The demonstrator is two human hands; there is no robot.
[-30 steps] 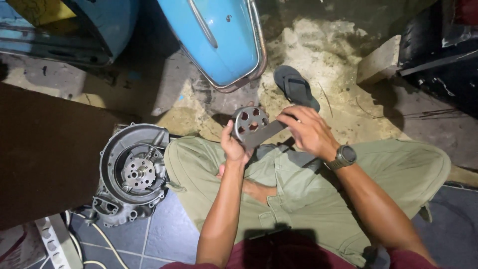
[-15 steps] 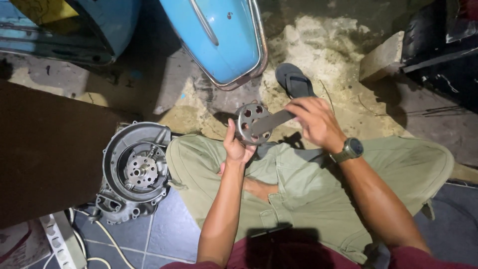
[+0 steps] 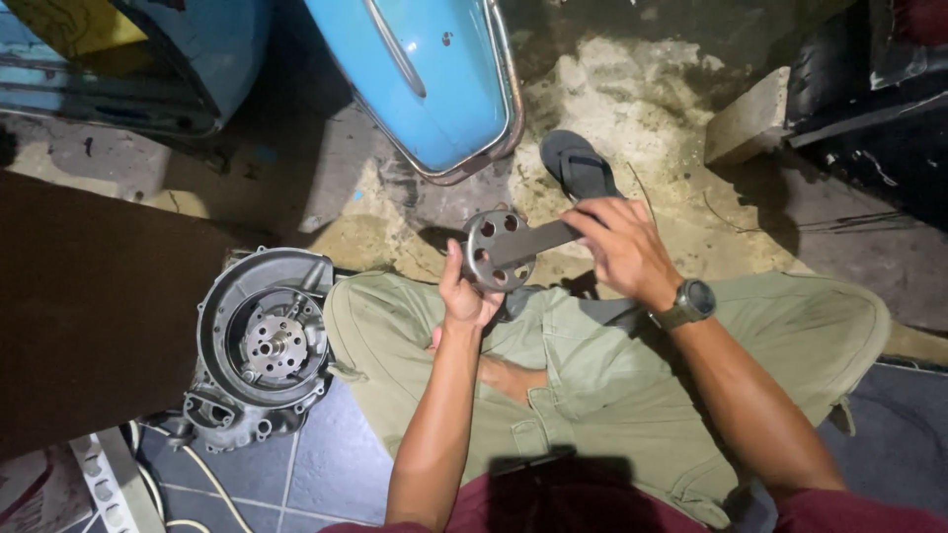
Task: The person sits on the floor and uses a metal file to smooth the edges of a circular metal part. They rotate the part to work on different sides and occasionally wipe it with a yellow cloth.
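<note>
A round grey metal disc with several holes and a flat bar-shaped handle [image 3: 504,249] is held above the lap of a person seated cross-legged on the floor in olive-green trousers [image 3: 592,375]. The disc's left edge is gripped from below by the left hand [image 3: 466,294], its fingers curled around the rim. The outer end of the flat handle is pinched by the right hand [image 3: 620,247], fingers closed over it; a dark wristwatch [image 3: 691,301] is worn on that wrist. The disc is tilted slightly, its holed face turned up towards the camera.

Just beside the left knee, a grey cast-metal engine casing with a round hub in its middle [image 3: 262,345] is seen lying on dark floor tiles [image 3: 326,464], with pale cables [image 3: 193,469] trailing from its lower side. A black rubber sandal [image 3: 576,163] lies on the rough sandy concrete floor [image 3: 652,99] just beyond the hands. A light-blue curved scooter body panel with a chrome edge trim [image 3: 425,69] stands further off, at the top of the view.
</note>
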